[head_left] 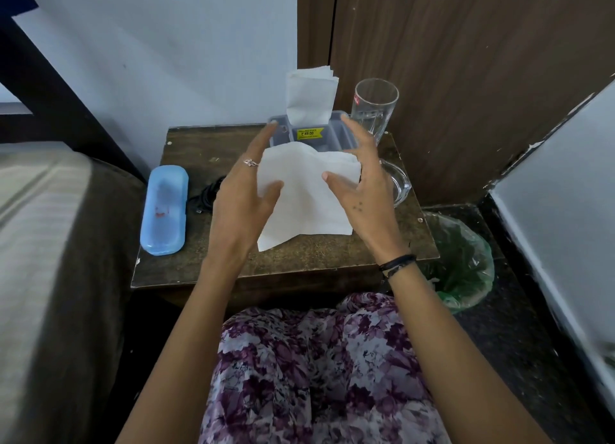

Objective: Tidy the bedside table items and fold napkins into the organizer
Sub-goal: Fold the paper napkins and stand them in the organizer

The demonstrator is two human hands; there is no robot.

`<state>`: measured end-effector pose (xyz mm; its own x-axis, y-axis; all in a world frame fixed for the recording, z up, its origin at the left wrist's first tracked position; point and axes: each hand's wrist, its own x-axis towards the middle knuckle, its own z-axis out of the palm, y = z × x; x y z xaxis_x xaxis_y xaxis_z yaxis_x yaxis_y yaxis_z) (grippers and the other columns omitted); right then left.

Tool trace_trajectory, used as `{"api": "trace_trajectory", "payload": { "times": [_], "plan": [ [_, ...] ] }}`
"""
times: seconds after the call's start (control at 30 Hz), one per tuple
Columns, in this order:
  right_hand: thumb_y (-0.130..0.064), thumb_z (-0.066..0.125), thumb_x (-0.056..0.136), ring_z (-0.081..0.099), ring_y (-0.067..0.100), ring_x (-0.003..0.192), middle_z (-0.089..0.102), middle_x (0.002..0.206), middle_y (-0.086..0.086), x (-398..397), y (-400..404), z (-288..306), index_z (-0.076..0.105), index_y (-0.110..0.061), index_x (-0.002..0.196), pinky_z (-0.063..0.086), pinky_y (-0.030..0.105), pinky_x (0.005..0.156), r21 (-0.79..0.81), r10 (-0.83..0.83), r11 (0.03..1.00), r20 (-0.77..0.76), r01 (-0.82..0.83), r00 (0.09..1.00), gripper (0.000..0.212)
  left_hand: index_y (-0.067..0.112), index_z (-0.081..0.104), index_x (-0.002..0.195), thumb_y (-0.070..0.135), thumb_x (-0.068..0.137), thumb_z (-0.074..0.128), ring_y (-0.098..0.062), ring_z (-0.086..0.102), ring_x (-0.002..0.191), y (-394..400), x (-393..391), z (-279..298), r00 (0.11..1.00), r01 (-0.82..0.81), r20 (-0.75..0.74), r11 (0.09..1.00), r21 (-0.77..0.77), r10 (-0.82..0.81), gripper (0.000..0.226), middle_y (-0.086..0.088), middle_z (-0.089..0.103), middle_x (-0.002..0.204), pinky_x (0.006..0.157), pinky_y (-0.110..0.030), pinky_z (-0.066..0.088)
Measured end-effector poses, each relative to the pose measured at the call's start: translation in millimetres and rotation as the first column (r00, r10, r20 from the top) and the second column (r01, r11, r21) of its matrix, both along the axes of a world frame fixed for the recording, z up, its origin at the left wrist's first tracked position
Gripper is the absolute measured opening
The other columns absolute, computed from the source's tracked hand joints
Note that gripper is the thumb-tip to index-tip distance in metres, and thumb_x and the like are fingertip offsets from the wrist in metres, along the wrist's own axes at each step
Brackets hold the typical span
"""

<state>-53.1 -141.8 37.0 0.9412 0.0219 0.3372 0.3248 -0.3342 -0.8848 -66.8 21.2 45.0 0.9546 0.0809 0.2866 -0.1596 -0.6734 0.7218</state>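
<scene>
The left hand [244, 190] pinches the left edge of a white paper napkin [306, 194], thumb on top, forefinger straight. The napkin hangs between both hands above the dark wooden tabletop [206, 147]. The right hand [361, 181] holds its right edge, fingers loosely spread. The grey plastic organizer [342, 137], already holding folded napkins [311, 94], sits just beyond, equally near both hands.

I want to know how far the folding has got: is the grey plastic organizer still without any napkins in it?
No: folded white napkins already stand upright in the grey plastic organizer.
</scene>
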Motion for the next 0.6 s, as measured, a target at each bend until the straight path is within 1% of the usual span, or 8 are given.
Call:
{"api": "trace_trajectory", "payload": {
  "times": [0.03,0.1,0.17,0.23,0.33,0.4,0.5,0.6],
  "plan": [
    [-0.007,0.062,0.086,0.050,0.007,0.115,0.045,0.143,0.003,0.4,0.0,2.0,0.030,-0.038,0.139,0.039,-0.003,0.084,-0.105,-0.012,0.994,0.052,0.017,0.999,0.069,0.040,0.025,0.142,0.012,0.086,0.060,-0.020,0.054,0.110,-0.1,0.2,2.1,1.000,0.005,0.005,0.997,0.078,-0.006,0.071,-0.001,0.055,0.129,0.085,-0.034,0.045],
    [-0.012,0.062,0.087,0.051,0.000,0.102,0.047,0.140,0.002,-0.3,-1.2,4.1,0.032,-0.032,0.143,0.039,-0.005,0.075,-0.282,-0.022,0.958,0.133,0.059,0.991,0.066,0.040,0.030,0.140,0.019,0.087,0.060,-0.026,0.055,0.107,0.9,0.4,4.1,1.000,-0.002,0.003,0.978,0.207,0.001,0.065,-0.004,0.057,0.125,0.082,-0.040,0.048],
    [-0.018,0.061,0.090,0.057,0.004,0.091,0.052,0.129,0.003,-1.7,-3.2,3.0,0.039,-0.030,0.140,0.050,0.009,0.071,-0.415,-0.014,0.906,0.167,0.084,0.986,0.056,0.036,0.041,0.136,0.024,0.088,0.059,-0.030,0.058,0.100,1.9,0.8,3.9,1.000,-0.020,0.006,0.958,0.286,0.019,0.053,-0.006,0.058,0.118,0.077,-0.041,0.050],
    [-0.020,0.060,0.091,0.060,0.007,0.087,0.053,0.119,0.002,-4.2,-5.0,0.9,0.053,-0.026,0.132,0.052,0.019,0.068,-0.492,-0.013,0.865,0.180,0.101,0.984,0.041,0.030,0.050,0.130,0.025,0.088,0.058,-0.032,0.060,0.093,2.0,-0.4,2.8,1.000,-0.026,0.022,0.951,0.307,0.020,0.043,-0.007,0.059,0.113,0.076,-0.043,0.052],
    [-0.019,0.059,0.092,0.056,0.005,0.081,0.053,0.120,0.004,-5.7,-5.8,-3.1,0.053,-0.023,0.132,0.048,0.018,0.066,-0.543,-0.008,0.830,0.213,0.125,0.977,0.041,0.027,0.048,0.131,0.024,0.088,0.059,-0.032,0.060,0.090,0.8,-3.0,2.9,0.999,-0.018,0.042,0.954,0.300,0.005,0.044,-0.007,0.058,0.113,0.079,-0.047,0.051],
    [-0.018,0.059,0.091,0.058,0.008,0.080,0.053,0.121,0.005,-4.9,-6.2,-5.4,0.050,-0.024,0.135,0.052,0.023,0.066,-0.566,0.009,0.815,0.227,0.124,0.974,0.044,0.028,0.047,0.132,0.022,0.089,0.058,-0.032,0.060,0.089,-0.4,-4.5,2.6,0.998,-0.016,0.061,0.954,0.301,-0.003,0.044,-0.007,0.058,0.112,0.078,-0.047,0.051],
    [-0.017,0.056,0.093,0.064,0.016,0.080,0.056,0.117,0.004,-4.3,-7.0,-5.0,0.057,-0.023,0.128,0.056,0.029,0.067,-0.558,0.003,0.816,0.262,0.149,0.965,0.035,0.024,0.056,0.123,0.019,0.091,0.055,-0.030,0.061,0.085,-1.4,-6.8,2.2,0.993,-0.018,0.118,0.973,0.229,-0.009,0.033,-0.007,0.063,0.106,0.071,-0.043,0.052],
    [-0.015,0.053,0.095,0.058,0.015,0.075,0.057,0.107,0.005,-4.5,-7.0,-1.7,0.051,-0.021,0.133,0.051,0.023,0.062,-0.535,-0.013,0.821,0.331,0.200,0.943,0.039,0.023,0.058,0.121,0.017,0.091,0.055,-0.027,0.062,0.092,-2.6,-7.8,6.6,0.985,-0.023,0.175,0.991,0.132,-0.001,0.031,-0.006,0.065,0.110,0.074,-0.042,0.053]
  ]
}}
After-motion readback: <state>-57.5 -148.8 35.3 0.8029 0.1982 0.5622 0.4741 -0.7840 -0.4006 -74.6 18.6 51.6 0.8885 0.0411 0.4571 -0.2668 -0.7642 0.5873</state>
